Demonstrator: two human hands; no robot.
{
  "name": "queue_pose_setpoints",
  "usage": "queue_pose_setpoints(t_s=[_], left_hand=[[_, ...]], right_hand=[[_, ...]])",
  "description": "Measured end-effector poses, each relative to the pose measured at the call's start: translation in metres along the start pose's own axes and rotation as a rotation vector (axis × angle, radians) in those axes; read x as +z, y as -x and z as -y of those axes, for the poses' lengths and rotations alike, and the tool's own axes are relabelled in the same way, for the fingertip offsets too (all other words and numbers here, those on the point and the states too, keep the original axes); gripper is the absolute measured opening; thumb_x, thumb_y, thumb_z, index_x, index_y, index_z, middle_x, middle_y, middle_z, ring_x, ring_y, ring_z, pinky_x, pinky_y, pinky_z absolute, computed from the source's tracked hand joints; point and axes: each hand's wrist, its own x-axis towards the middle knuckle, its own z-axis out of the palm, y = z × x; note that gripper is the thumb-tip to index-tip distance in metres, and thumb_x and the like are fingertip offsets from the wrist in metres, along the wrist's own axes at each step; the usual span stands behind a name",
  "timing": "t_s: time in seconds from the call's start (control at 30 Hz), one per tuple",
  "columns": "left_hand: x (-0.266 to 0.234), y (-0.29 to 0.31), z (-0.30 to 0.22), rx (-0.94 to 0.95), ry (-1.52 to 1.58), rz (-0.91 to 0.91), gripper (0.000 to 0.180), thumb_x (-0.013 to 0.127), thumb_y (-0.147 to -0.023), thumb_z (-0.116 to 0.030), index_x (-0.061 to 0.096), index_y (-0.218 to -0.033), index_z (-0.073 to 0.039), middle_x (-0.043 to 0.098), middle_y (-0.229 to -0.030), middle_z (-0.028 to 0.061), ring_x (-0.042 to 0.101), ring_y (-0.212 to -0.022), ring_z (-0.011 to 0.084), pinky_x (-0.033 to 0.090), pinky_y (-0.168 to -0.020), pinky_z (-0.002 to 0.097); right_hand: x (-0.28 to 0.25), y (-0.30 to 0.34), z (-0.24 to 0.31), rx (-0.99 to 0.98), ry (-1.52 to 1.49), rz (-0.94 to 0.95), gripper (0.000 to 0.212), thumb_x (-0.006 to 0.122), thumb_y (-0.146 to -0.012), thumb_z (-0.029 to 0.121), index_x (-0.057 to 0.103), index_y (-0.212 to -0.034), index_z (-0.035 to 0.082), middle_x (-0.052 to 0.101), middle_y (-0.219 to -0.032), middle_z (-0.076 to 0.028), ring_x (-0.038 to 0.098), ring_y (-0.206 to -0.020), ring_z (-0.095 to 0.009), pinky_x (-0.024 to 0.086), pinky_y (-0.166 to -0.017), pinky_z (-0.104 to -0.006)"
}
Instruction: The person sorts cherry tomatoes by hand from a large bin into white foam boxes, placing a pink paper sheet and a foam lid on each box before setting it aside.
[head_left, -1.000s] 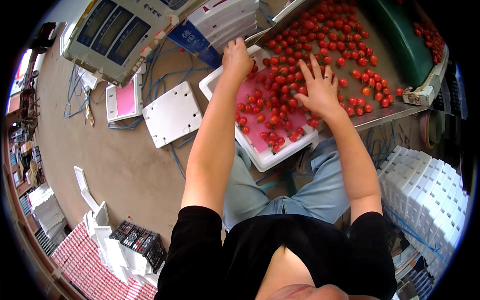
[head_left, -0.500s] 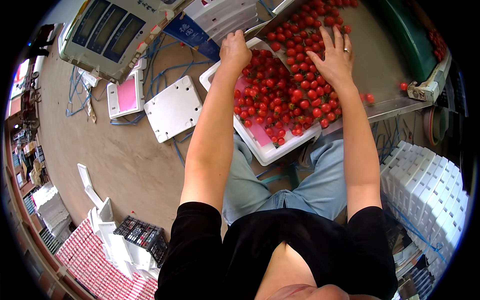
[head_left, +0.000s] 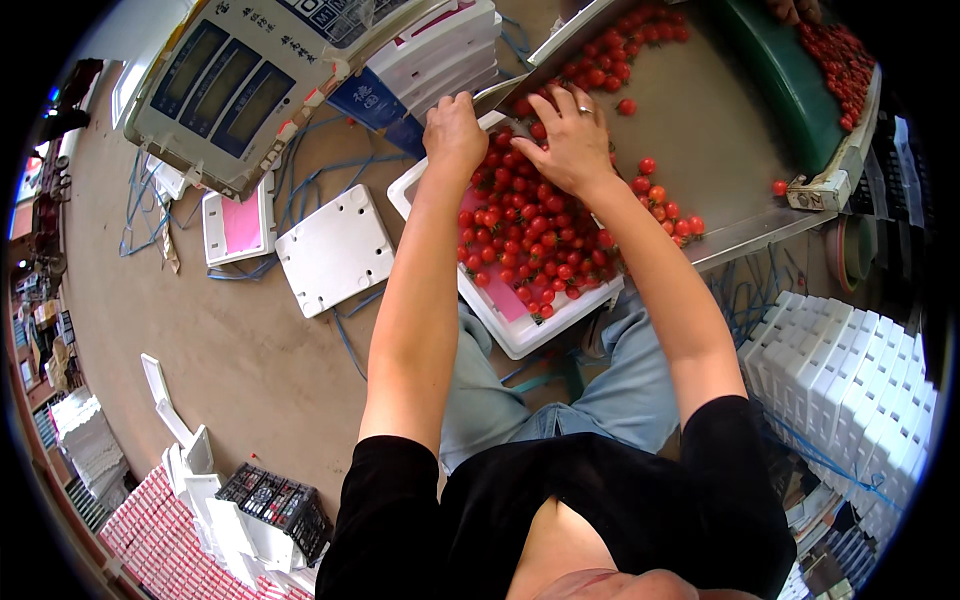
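A white foam box (head_left: 515, 340) with a pink liner sits tilted above my knees, heaped with red cherry tomatoes (head_left: 530, 235). Its far side lies under the lip of a metal tray (head_left: 720, 120), where more tomatoes rest. My right hand (head_left: 570, 140), a ring on one finger, lies with fingers apart over tomatoes at the tray's lip. At the box's far left rim, my left hand (head_left: 455, 135) is closed beside the tray's metal corner. What its fingers grip is hidden.
A scale (head_left: 220, 90) stands at upper left, near stacked white boxes (head_left: 440, 50). A white lid (head_left: 335, 250) and blue straps lie on the floor. White crates (head_left: 840, 390) are piled at right. Beyond a green divider (head_left: 775, 80), another person's hand (head_left: 795, 10) is near more tomatoes.
My right hand has swept left across the tray, and tomatoes have moved toward and into the box. The tray's middle shows more bare metal. My left hand stays by the rim; the view has shifted slightly.
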Motion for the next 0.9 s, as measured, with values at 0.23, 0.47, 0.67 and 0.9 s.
queue_pose_setpoints(t_s=[0.23, 0.47, 0.67, 0.9], left_hand=[[0.004, 0.001, 0.005, 0.048, 0.026, -0.047, 0.028, 0.063, -0.081, -0.004, 0.064, -0.108, -0.003, 0.063, -0.117, 0.0185, 0.058, -0.112, 0.0410, 0.053, -0.094, 0.0475], [-0.001, 0.002, 0.017, 0.026, 0.038, -0.004, 0.036, 0.067, -0.080, -0.008, 0.064, -0.115, -0.005, 0.061, -0.123, 0.0162, 0.056, -0.118, 0.0394, 0.051, -0.098, 0.0459], [0.001, -0.002, 0.008, 0.007, 0.021, 0.020, 0.037, 0.069, -0.081, -0.011, 0.063, -0.117, -0.005, 0.061, -0.124, 0.0154, 0.055, -0.121, 0.0383, 0.051, -0.100, 0.0449], [0.000, 0.001, 0.011, -0.021, 0.016, 0.045, 0.037, 0.069, -0.081, -0.011, 0.063, -0.117, -0.006, 0.060, -0.125, 0.0147, 0.055, -0.122, 0.0383, 0.051, -0.100, 0.0453]], right_hand=[[0.014, 0.020, 0.012, 0.098, -0.063, 0.138, 0.050, 0.076, -0.079, 0.040, 0.062, -0.122, 0.019, 0.047, -0.140, -0.011, 0.043, -0.132, -0.035, 0.039, -0.100, -0.0559], [-0.131, 0.051, -0.031, 0.055, -0.162, 0.566, 0.082, 0.080, -0.072, 0.021, 0.046, -0.145, 0.021, 0.047, -0.143, -0.015, 0.050, -0.126, -0.039, 0.044, -0.106, -0.0494], [-0.123, 0.091, -0.073, 0.325, 0.152, 0.860, 0.099, 0.077, -0.066, 0.010, 0.031, -0.153, 0.015, 0.043, -0.136, -0.021, 0.053, -0.117, -0.048, 0.050, -0.099, -0.0511], [-0.090, 0.091, -0.014, 0.120, -0.407, 0.698, 0.090, 0.072, -0.072, 0.003, 0.031, -0.152, 0.011, 0.043, -0.131, -0.027, 0.056, -0.112, -0.046, 0.050, -0.098, -0.0475]])
